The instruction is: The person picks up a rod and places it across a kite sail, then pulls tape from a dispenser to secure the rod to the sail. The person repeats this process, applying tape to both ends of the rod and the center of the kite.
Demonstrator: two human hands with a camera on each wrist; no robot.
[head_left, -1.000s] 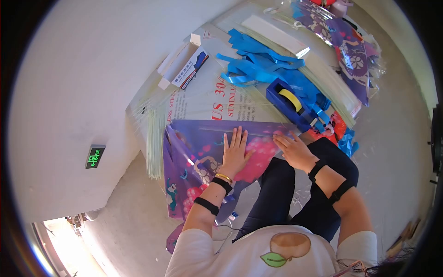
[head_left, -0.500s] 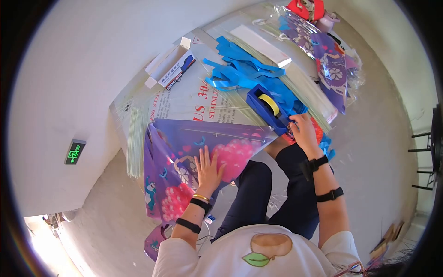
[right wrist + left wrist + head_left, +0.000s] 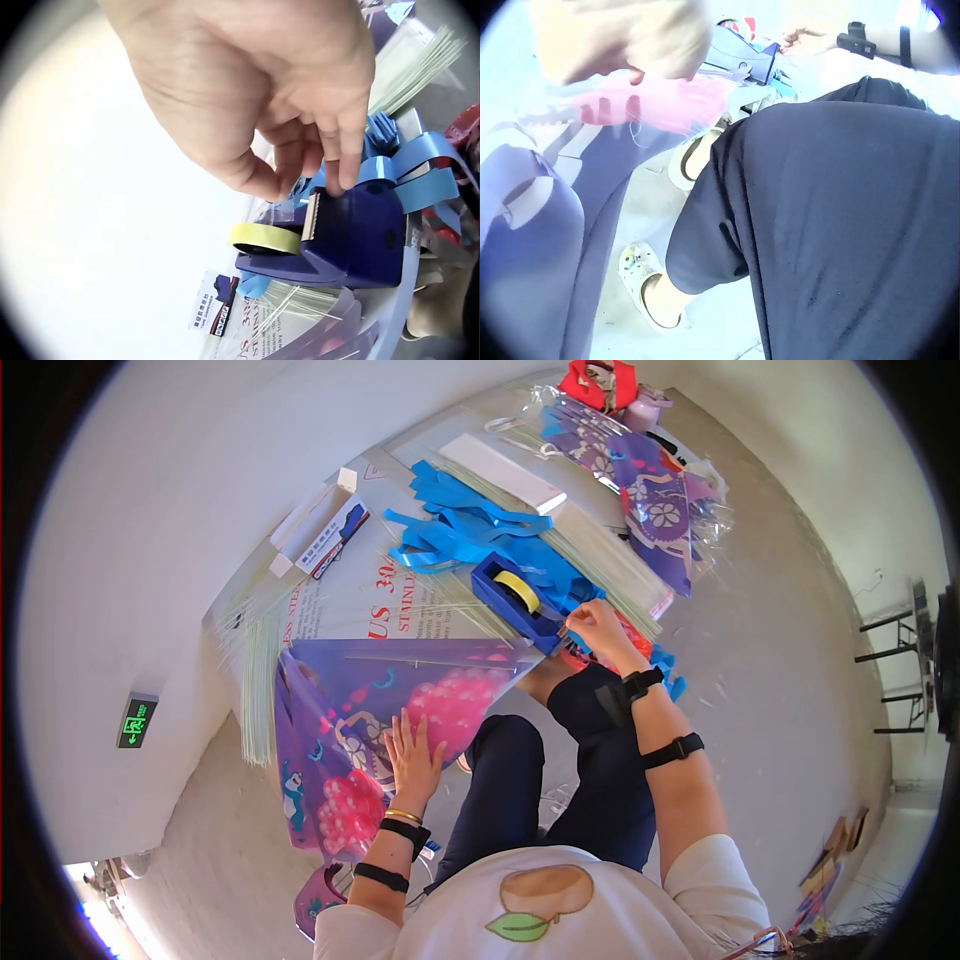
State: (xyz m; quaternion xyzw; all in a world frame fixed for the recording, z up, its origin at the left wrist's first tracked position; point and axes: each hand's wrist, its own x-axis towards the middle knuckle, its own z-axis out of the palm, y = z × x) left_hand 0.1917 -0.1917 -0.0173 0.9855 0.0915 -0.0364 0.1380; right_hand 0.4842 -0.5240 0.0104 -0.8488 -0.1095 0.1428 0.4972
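Observation:
My left hand (image 3: 413, 760) lies with spread fingers on a purple printed plastic sheet (image 3: 325, 665) with pink balloon shapes, near the sheet's side closest to my body. My right hand (image 3: 600, 632) is at the cutter end of a blue tape dispenser (image 3: 545, 630). In the right wrist view, its thumb and index finger pinch a strip of clear tape (image 3: 279, 211) just beside the toothed cutter (image 3: 310, 215). A yellow-cored tape roll (image 3: 518, 591) sits in the dispenser. In the left wrist view the hand is blurred, over the sheet's pink part.
Blue ribbons (image 3: 465, 525) lie behind the dispenser, next to bundles of thin pale sticks (image 3: 258, 695). An opened white box (image 3: 320, 530) stands at the table's back left. More printed purple pieces (image 3: 655, 515) lie at the far right. My knees (image 3: 510, 750) are under the near edge.
My right hand has left the sheet's right corner and reached the tape dispenser, where it pinches tape. My left hand has slid back toward me on the sheet. The head view has shifted.

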